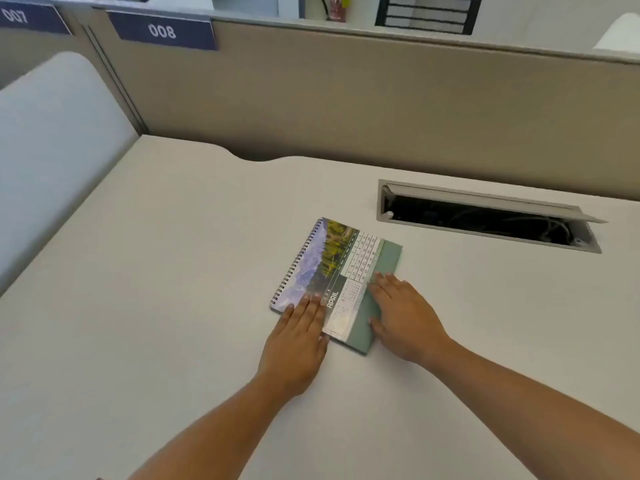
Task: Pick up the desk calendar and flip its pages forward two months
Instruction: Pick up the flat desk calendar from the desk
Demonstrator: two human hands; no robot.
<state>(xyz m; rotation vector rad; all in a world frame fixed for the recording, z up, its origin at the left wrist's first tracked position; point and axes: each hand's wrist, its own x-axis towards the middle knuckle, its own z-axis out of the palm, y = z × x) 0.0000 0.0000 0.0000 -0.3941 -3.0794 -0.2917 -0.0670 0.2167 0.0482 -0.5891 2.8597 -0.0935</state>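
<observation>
Desk calendar (341, 268) lay flat on pale desk (173, 306), folded down, not standing, spiral binding along its left edge, near mid-desk and turned at an angle. Showed APRIL page w/ mountain & yellow-tree photo plus date grid; green backing board stuck out past page on right side. Was not lifted.

Left hand (298, 337) rested palm down, fingers (311, 306) straight & together, tips on near-left corner of calendar over photo by the word APRIL; flat and loose, gripping nothing. Right hand (403, 317) also lay palm down w/ fingers spread, tips on green backing board near date grid, thumb beside near edge of calendar; unclenched, pressing or resting only, no pinch seen. Both forearms bare, reaching in from bottom of view.

Cable tray slot (485, 216) sat open in desk to right-rear of calendar, well apart, lid tilted up, cables dark inside. Beige partition (346, 98) ran behind desk, w/ blue label 008 (162, 31) at its top left; 007 label (20, 17) farther left.
</observation>
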